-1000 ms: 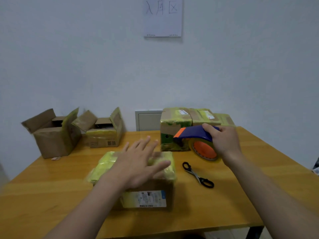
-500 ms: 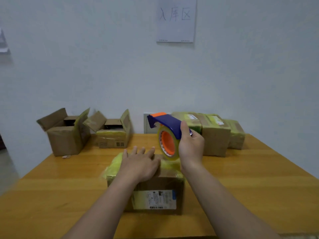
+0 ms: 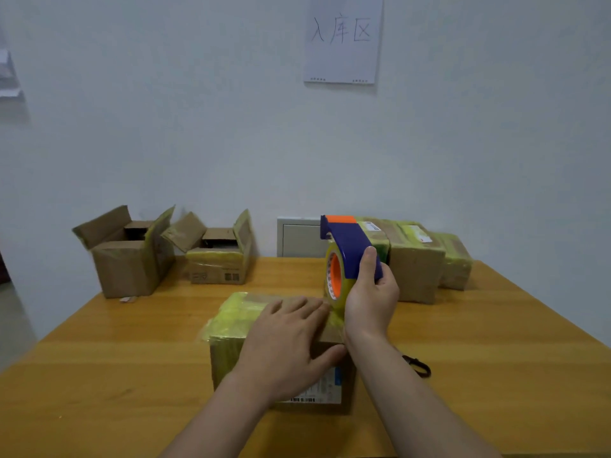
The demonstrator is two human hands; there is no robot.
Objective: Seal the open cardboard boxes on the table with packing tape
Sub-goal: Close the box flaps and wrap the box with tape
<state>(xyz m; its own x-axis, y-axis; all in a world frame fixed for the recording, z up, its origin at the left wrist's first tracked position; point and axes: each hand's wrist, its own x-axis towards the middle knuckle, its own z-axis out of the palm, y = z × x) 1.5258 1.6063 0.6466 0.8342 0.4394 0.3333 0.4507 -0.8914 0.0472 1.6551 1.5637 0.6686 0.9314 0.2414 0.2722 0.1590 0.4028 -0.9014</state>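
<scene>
**At Table Centre: Dispenser on the Box Top**

Near the middle of the wooden table [image 3: 132,375], close to its front edge, sits the closed cardboard box [image 3: 238,320]. Its top is wrapped in yellowish tape, and a shipping label [image 3: 325,390] is on the near face.

Left hand [image 3: 287,342] lies palm-down on the box top. Fingers straight and slightly spread, thumb over the near upper edge. It presses and grips nothing.

Right hand [image 3: 372,302] is wrapped round the blue handle of the tape dispenser [image 3: 350,249], thumb up along the side, fingers curled behind. Dispenser stands upright, orange tip at the top. The tape roll [image 3: 334,279], orange core, sits below with its lower edge at the right side of the box top, just beside the left fingertips. Whether roll and cardboard touch: cannot tell, the hand is partly in the way.

Far left, against the wall, flaps up: taller open box [image 3: 125,266] at the end, lower open box [image 3: 216,262] beside it. Far right: row of closed boxes [image 3: 416,262], taped, partly behind the dispenser.

Scissors [image 3: 420,366] lie right of the centre box, mostly hidden by the right forearm. Paper sheet [image 3: 344,38] with handwritten characters is on the wall. Pale wall panel [image 3: 297,239] sits at table level.
</scene>
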